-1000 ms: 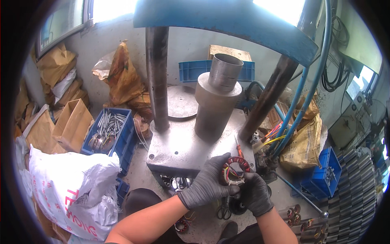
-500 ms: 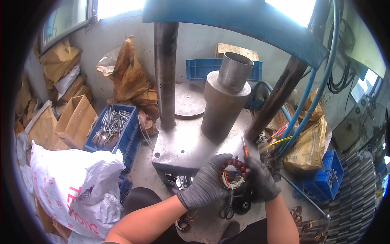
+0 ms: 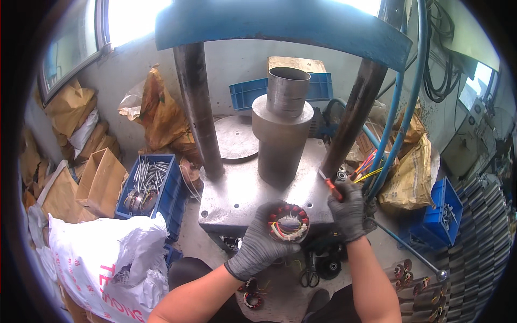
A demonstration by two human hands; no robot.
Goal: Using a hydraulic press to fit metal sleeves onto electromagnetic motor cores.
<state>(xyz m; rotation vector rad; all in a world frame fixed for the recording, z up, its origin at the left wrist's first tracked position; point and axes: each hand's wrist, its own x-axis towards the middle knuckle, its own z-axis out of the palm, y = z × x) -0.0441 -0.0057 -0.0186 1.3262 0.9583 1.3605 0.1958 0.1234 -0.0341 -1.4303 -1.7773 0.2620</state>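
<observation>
the stator [image 3: 289, 223] sits in your left hand [image 3: 262, 245], gripped at the front edge of the press plate [image 3: 242, 194], its windings and coloured leads facing up. your right hand [image 3: 349, 209] is closed around a red-handled tool [image 3: 329, 185] just beside it, tip not yet on the windings. the stator is not on the steel cylinder [image 3: 281, 137], so pressing looks still ahead. more stators [image 3: 252, 299] lie on the floor.

Single view, head-worn fisheye, looking down and forward from close above the work. Forearms enter from the lower edge; left hand [image 3: 260, 245] and right hand [image 3: 349, 210] sit low centre, near the lens. The press plate [image 3: 231, 196] fills the middle. Blue beam [image 3: 285, 24] bends along the top; rim dark.
</observation>
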